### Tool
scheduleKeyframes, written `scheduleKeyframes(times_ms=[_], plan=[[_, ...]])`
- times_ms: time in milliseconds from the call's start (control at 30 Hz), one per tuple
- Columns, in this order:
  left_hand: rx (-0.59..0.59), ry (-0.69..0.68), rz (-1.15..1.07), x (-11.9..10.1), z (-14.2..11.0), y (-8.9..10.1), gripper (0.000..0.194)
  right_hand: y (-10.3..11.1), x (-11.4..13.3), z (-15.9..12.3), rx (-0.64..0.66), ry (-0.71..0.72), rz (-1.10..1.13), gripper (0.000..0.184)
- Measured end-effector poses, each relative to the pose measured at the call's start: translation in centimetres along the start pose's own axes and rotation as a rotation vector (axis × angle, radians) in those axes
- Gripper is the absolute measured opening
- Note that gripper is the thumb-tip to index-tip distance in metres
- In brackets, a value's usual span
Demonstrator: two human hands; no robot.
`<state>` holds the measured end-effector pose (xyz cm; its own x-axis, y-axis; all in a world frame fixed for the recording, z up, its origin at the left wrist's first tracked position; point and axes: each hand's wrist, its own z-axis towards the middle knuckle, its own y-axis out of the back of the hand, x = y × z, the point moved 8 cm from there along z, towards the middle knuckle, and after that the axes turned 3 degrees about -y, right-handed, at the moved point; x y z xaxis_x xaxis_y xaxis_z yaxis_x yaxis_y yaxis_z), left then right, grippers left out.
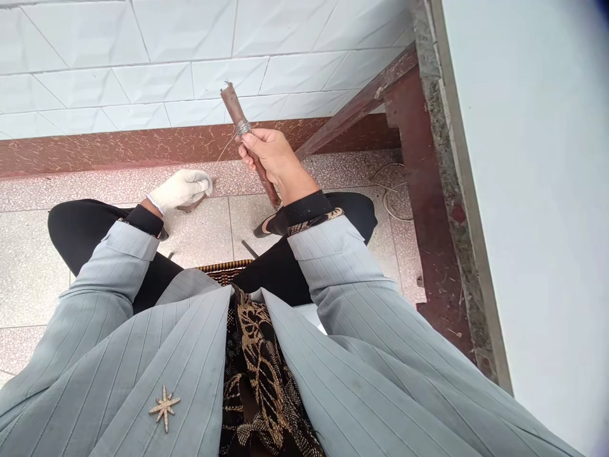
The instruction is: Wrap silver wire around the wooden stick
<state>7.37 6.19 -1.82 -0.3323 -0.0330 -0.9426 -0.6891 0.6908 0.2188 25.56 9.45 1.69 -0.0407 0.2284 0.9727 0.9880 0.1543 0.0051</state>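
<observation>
While the right hand (272,154) clamps the brown stick (232,105) at eleven o'clock, presumably steadying its wire coil (243,127), whether the gloved left hand (181,190) at ten pinches the thin strand (225,150), I cannot tell.

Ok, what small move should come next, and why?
Perhaps draw the thin strand snug with the gloved left hand: the strand trails from the wire coil around the brown rod toward that hand, and the right hand grips the rod.
</observation>
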Motion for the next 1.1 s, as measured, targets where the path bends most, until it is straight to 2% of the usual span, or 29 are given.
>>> scheduleKeyframes(times_ms=[67, 133, 267, 367, 433, 500, 600, 667, 700, 733, 767, 833, 900, 967, 1100], plan=[[0.078, -0.004, 0.019, 0.0, -0.1, -0.9, 0.015, -0.2, -0.6, 0.2, -0.004, -0.026, -0.024, 0.033], [0.154, -0.021, 0.077, -0.1, -0.3, -1.7, 0.017, -0.4, -1.4, 0.4, 0.007, -0.06, -0.139, 0.029], [0.243, -0.065, 0.199, -0.6, -0.6, -2.8, 0.021, -0.9, -3.0, 0.6, 0.074, -0.138, -0.714, 0.02], [0.265, -0.056, 0.256, -0.8, -0.8, -2.9, 0.019, -2.4, -4.4, 0.2, 0.268, -0.149, -1.133, 0.017], [0.23, -0.044, 0.287, -0.9, -0.8, -2.6, 0.018, -3.8, -5.6, -0.7, 0.468, -0.182, -1.288, 0.018], [0.166, -0.015, 0.308, -0.6, -0.7, -1.9, 0.018, -5.2, -6.9, -2.2, 0.708, -0.242, -1.317, 0.019], [0.096, 0.046, 0.273, 0.1, -0.7, -1.1, 0.017, -7.1, -7.6, -4.8, 1.027, -0.304, -1.159, 0.023], [0.065, 0.063, 0.206, 0.4, -0.6, -0.8, 0.015, -7.8, -6.8, -6.0, 1.161, -0.282, -0.951, 0.022], [0.047, 0.058, 0.173, 0.5, -0.5, -0.7, 0.013, -7.9, -6.0, -6.2, 1.183, -0.24, -0.828, 0.021], [0.021, 0.046, 0.143, 0.5, -0.4, -0.5, 0.011, -7.8, -4.9, -6.0, 1.168, -0.187, -0.7, 0.018], [-0.014, 0.03, 0.113, 0.4, -0.3, -0.2, 0.01, -7.2, -3.7, -5.4, 1.086, -0.112, -0.601, 0.017], [-0.09, -0.003, 0.047, 0.2, -0.1, 0.5, 0.01, -4.8, -1.2, -3.2, 0.747, 0.022, -0.408, 0.018], [-0.125, -0.016, -0.016, 0.1, 0.0, 0.8, 0.012, -1.9, 0.4, -1.6, 0.41, 0.087, -0.236, 0.021], [-0.074, -0.019, -0.065, -0.1, 0.0, 0.4, 0.016, 0.0, 0.7, -0.8, 0.192, 0.082, -0.142, 0.026], [0.125, -0.054, -0.089, -0.9, -0.4, -1.4, 0.02, 0.3, -1.0, 0.3, 0.031, -0.007, -0.217, 0.033]])
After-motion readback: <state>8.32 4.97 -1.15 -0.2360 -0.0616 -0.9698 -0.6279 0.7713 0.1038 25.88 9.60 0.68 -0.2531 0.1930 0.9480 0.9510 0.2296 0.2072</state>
